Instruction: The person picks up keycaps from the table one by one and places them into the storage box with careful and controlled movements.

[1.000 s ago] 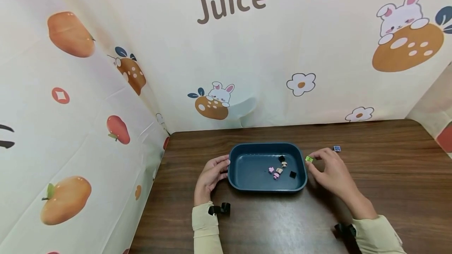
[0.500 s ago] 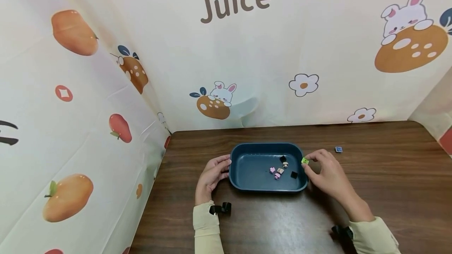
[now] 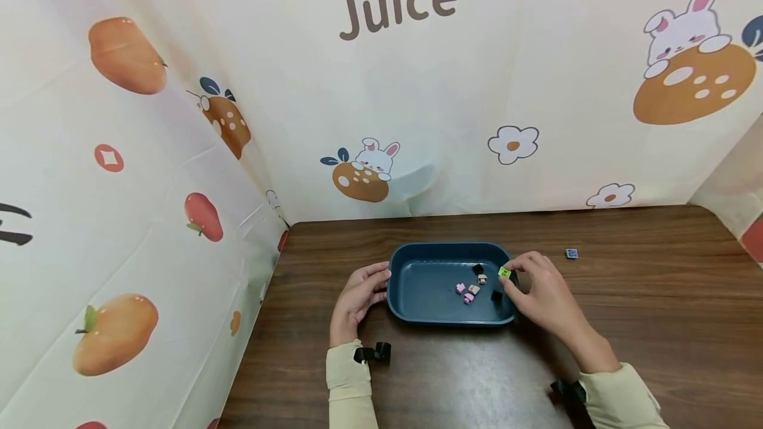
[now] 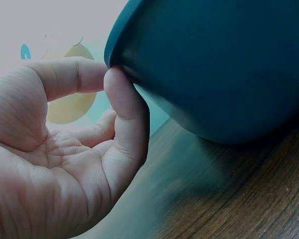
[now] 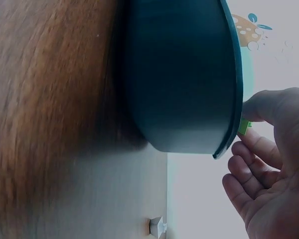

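Observation:
A dark blue rectangular tray point(image 3: 422, 286) lies on the wooden table. My left hand point(image 3: 356, 298) holds its left end, thumb and a finger pinching at the rim in the left wrist view. Over the tray's right end, my right hand point(image 3: 547, 293) pinches a small bright green toy building block point(image 3: 504, 271) between thumb and forefinger. In the right wrist view that green block point(image 5: 244, 126) shows just beyond the rim, partly hidden by it. Several small blocks lie inside the tray: pink ones point(image 3: 468, 298), beige ones point(image 3: 482, 279) and black ones point(image 3: 497, 296).
A small blue block point(image 3: 571, 253) lies on the table point(image 3: 667, 283), behind and right of my right hand. A printed cloth point(image 3: 441, 85) hangs along the table's back and left sides. Black straps point(image 3: 373, 353) circle both wrists.
My right hand has moved left with the green block, from beside the tray's right end to over its inside. The left hand has stayed at the tray's left end.

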The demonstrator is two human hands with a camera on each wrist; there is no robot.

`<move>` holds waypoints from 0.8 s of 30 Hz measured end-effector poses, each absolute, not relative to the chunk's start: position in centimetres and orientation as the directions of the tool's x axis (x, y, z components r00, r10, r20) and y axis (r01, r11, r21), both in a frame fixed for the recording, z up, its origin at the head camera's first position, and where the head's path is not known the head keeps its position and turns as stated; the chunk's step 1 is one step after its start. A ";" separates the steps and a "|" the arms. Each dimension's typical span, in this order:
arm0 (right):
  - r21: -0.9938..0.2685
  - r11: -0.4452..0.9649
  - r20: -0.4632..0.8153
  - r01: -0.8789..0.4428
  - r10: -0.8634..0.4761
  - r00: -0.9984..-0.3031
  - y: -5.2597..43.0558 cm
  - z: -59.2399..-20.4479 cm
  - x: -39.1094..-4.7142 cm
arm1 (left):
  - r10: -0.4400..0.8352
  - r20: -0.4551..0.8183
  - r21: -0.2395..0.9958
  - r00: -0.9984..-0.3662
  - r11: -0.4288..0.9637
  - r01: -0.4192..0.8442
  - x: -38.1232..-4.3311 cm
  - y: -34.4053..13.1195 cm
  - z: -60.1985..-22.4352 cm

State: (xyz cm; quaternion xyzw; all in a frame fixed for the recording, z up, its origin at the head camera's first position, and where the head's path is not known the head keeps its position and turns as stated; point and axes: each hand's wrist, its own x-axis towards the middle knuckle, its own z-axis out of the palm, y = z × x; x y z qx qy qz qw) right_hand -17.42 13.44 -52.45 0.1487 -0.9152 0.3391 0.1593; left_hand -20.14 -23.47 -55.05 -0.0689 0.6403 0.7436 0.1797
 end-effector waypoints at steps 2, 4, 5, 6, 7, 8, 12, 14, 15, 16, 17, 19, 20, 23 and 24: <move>-0.575 0.724 0.392 -0.380 -0.164 -0.905 13.3 -52.4 -17.5 | 0.179 -0.335 0.926 -0.925 -0.118 -0.358 -20.1 -23.4 -55.1; -0.577 0.722 0.392 -0.382 -0.165 -0.905 13.2 -52.4 -17.5 | 0.177 -0.337 0.926 -0.925 -0.117 -0.360 -20.2 -23.4 -55.1; -0.579 0.721 0.391 -0.381 -0.165 -0.906 13.1 -52.3 -17.5 | 0.175 -0.339 0.925 -0.924 -0.116 -0.361 -20.2 -23.4 -55.1; -0.578 0.723 0.388 -0.379 -0.164 -0.907 13.1 -52.4 -17.5 | 0.174 -0.341 0.925 -0.924 -0.115 -0.363 -20.2 -23.4 -55.0; -0.580 0.723 0.382 -0.374 -0.164 -0.909 13.0 -52.4 -17.5 | 0.174 -0.343 0.924 -0.923 -0.112 -0.365 -20.3 -23.5 -55.0; -0.582 0.724 0.376 -0.371 -0.165 -0.912 12.9 -52.4 -17.5 | 0.175 -0.345 0.924 -0.922 -0.109 -0.366 -20.3 -23.5 -54.9; -0.579 0.727 0.368 -0.369 -0.171 -0.914 12.7 -52.6 -17.5 | 0.179 -0.348 0.923 -0.920 -0.105 -0.369 -20.3 -23.4 -54.8; -0.579 0.725 0.370 -0.372 -0.173 -0.913 12.7 -52.6 -17.4 | 0.176 -0.345 0.924 -0.922 -0.108 -0.366 -20.3 -23.4 -54.9; -0.581 0.722 0.372 -0.374 -0.173 -0.912 12.6 -52.6 -17.4 | 0.174 -0.344 0.924 -0.923 -0.110 -0.365 -20.3 -23.4 -54.9; -0.581 0.722 0.374 -0.376 -0.174 -0.911 12.6 -52.6 -17.4 | 0.172 -0.341 0.926 -0.924 -0.109 -0.361 -20.2 -23.4 -54.9; -0.581 0.722 0.374 -0.376 -0.173 -0.911 12.6 -52.7 -17.4 | 0.174 -0.337 0.928 -0.925 -0.107 -0.357 -20.2 -23.4 -54.9; -0.588 0.716 0.373 -0.376 -0.172 -0.912 12.5 -52.6 -17.4 | 0.171 -0.337 0.927 -0.926 -0.111 -0.358 -20.2 -23.5 -55.0; -0.589 0.715 0.373 -0.376 -0.172 -0.912 12.4 -52.6 -17.4 | 0.169 -0.337 0.927 -0.926 -0.110 -0.358 -20.2 -23.5 -55.0; -0.590 0.712 0.375 -0.381 -0.176 -0.910 12.2 -52.6 -17.4 | 0.167 -0.340 0.927 -0.926 -0.109 -0.360 -20.2 -23.5 -55.0; -0.592 0.709 0.376 -0.383 -0.178 -0.909 12.1 -52.5 -17.4 | 0.167 -0.341 0.926 -0.925 -0.109 -0.361 -20.2 -23.5 -55.1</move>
